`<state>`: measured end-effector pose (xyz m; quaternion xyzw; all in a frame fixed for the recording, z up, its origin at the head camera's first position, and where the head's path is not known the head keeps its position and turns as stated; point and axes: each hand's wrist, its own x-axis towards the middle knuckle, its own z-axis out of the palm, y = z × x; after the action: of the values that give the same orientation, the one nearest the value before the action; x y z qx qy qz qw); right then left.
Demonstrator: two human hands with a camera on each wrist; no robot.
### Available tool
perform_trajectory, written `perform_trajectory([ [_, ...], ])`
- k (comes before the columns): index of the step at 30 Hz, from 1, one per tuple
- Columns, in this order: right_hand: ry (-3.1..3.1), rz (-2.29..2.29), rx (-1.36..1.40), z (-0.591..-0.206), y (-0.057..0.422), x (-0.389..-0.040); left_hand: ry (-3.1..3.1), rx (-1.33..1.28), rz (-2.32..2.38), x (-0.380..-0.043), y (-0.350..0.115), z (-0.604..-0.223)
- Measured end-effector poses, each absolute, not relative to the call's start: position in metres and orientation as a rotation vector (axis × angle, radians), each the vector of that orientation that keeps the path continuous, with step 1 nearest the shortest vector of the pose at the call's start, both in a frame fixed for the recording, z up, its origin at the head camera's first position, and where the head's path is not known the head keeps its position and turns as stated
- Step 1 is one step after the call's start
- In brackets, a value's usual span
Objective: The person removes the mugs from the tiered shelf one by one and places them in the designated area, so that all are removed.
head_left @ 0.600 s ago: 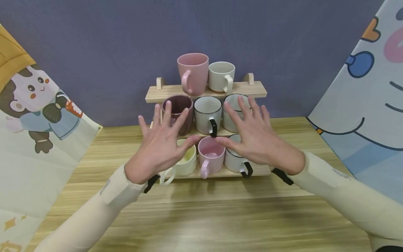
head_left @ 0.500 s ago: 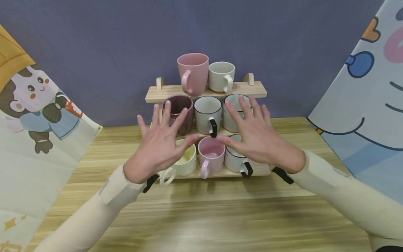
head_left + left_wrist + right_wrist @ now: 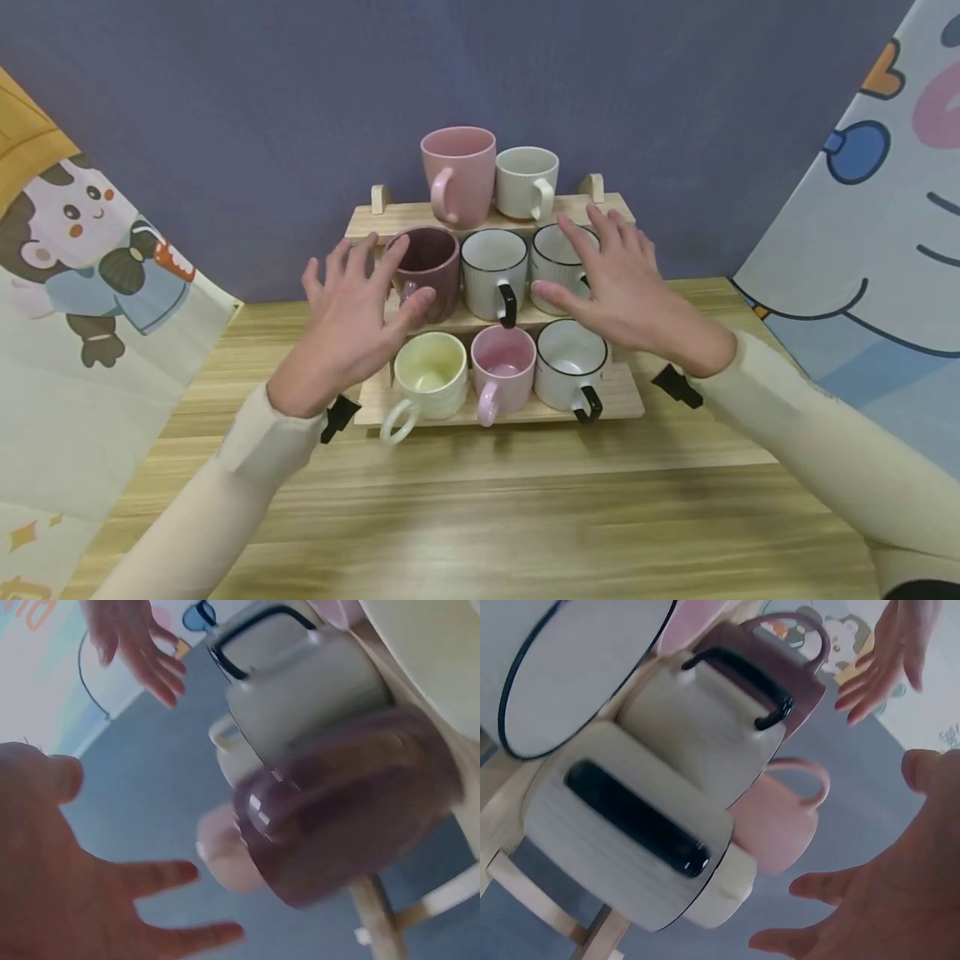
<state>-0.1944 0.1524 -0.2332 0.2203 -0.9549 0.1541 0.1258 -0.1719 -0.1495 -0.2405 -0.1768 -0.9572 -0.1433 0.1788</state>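
My left hand (image 3: pixel 348 325) hovers with spread fingers at the left of a three-tier wooden shelf (image 3: pixel 624 398), nearest the dark purple mug (image 3: pixel 444 287) and above the pale yellow mug (image 3: pixel 446 396). The right hand (image 3: pixel 626 292), also spread, hangs in front of a white black-rimmed mug (image 3: pixel 549 277) on the middle tier, partly covering it. Neither hand holds anything; in the left wrist view a gap shows between the fingers and the purple mug (image 3: pixel 360 817). Another white mug (image 3: pixel 483 283) stands mid-tier. A pink mug (image 3: pixel 512 393) and a white mug (image 3: pixel 553 385) share the bottom tier.
On the top tier stand a tall pink mug (image 3: pixel 472 187) and a ribbed cream mug (image 3: pixel 513 187). The shelf sits on a wood-grain table (image 3: pixel 480 517) against a blue-grey backdrop (image 3: pixel 300 125). Cartoon-printed cloths (image 3: pixel 97 433) flank both sides.
Both hands have moved apart, the left one leftward and the right one slightly right and up. The bottom-tier mugs now show more fully. The mugs have stayed in place.
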Motion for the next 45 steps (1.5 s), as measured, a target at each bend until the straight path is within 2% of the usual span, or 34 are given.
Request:
perform_trajectory([
  [9, -2.757, 0.604, 0.589, -0.225, 0.165, -0.221, -2.526, -0.665, -0.728, -0.201, -0.187, -0.258],
  [24, -2.685, 0.804, 0.569, -0.197, 0.158, -0.279, -2.787, -0.384, -0.878, -0.247, -0.226, -0.308],
  [36, -2.810, 0.870, 0.472, -0.188, 0.149, -0.315, -2.850, -0.402, -0.810, -0.249, -0.226, -0.320],
  [45, -2.847, 0.858, 0.430, -0.185, 0.139, -0.327, -2.922, -0.387, -0.775, -0.246, -0.228, -0.324],
])
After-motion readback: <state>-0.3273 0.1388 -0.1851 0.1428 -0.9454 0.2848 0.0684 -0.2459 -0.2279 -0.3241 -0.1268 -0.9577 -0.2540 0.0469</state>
